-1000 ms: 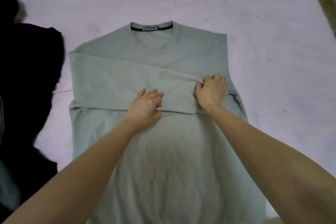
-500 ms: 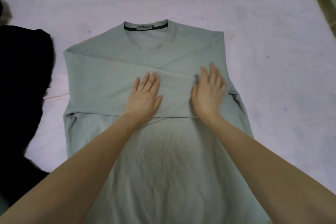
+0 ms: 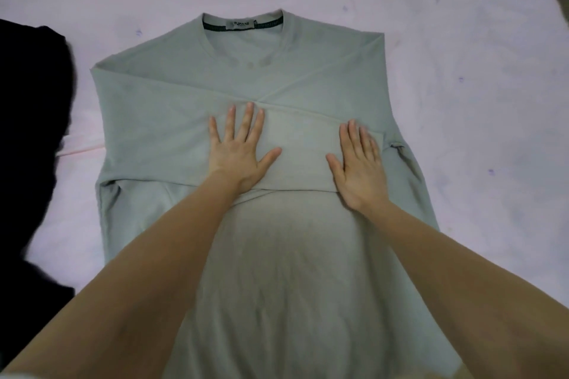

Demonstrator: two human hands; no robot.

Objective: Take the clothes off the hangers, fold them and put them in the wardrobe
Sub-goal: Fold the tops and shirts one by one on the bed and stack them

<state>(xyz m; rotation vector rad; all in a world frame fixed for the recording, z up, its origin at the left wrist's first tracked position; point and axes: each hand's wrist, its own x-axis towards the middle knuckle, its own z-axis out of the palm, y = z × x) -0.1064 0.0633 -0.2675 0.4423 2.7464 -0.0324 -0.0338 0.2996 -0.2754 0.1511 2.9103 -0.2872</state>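
We note both bare forearms reaching in from the near edge over the lower body of a pale grey-green long-sleeved top, which lies flat, front up, on a pale pink sheet. Left hand: palm down, fingers straight and spread, thumb angled out to the right, pressing flat on the folded-over sleeve that crosses the chest. Right hand: palm down, fingers straight and held close together, pressing the sleeve's end near the top's right side. Neither hand curls around or pinches fabric; both lie released and flat. Past the hands, a second sleeve fold runs diagonally from the right shoulder under the first. Farther up we see the round neckline with a white label on a dark band. A black garment lies on the sheet at left, just beside the top
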